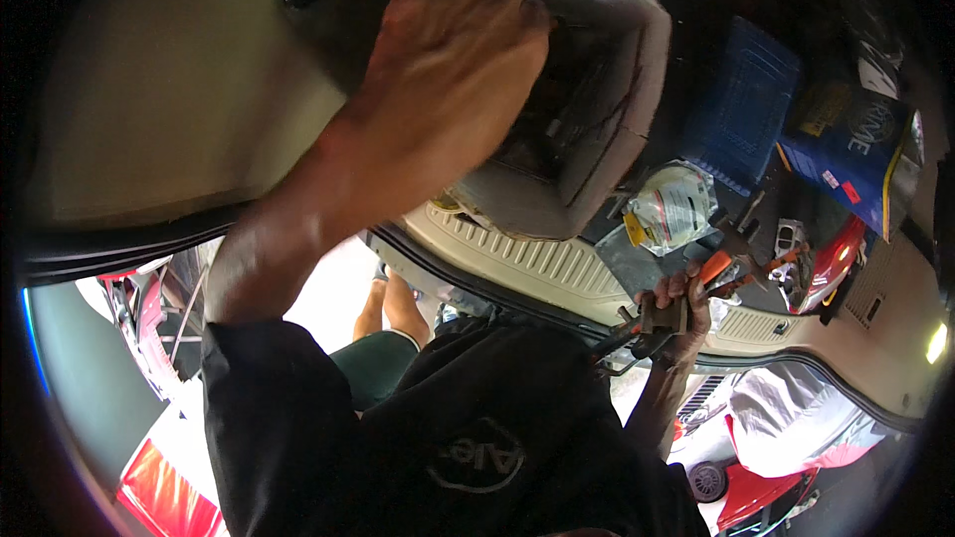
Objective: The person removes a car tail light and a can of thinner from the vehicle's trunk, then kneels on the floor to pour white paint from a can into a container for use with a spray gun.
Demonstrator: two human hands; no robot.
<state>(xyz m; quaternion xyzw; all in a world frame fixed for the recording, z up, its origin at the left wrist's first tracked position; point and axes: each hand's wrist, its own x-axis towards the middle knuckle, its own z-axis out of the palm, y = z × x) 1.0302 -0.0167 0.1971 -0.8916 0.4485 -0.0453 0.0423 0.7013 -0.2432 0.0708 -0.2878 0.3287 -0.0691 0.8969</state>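
My left hand point(470, 60) is over an open, worn cardboard box point(634, 119), back of the hand upward. Its fingers are bent at the box's far left side, and their tips are hidden, so any grip there does not show. Dark contents inside the box are too dim to make out. Lower right, my right hand point(683, 306) is closed around a dark metal tool point(664, 319) with a rod-like part and some orange on it. Just beyond that hand lie more metal tools with orange parts point(716, 266).
A ribbed beige sill trim point(522, 246) edges the vehicle's cargo area. Inside are a blue plastic case point(746, 104), a blue printed box point(843, 156), a clear bag with a label point(675, 205) and a red lamp point(832, 265). Behind me stands a person in green shorts point(377, 365).
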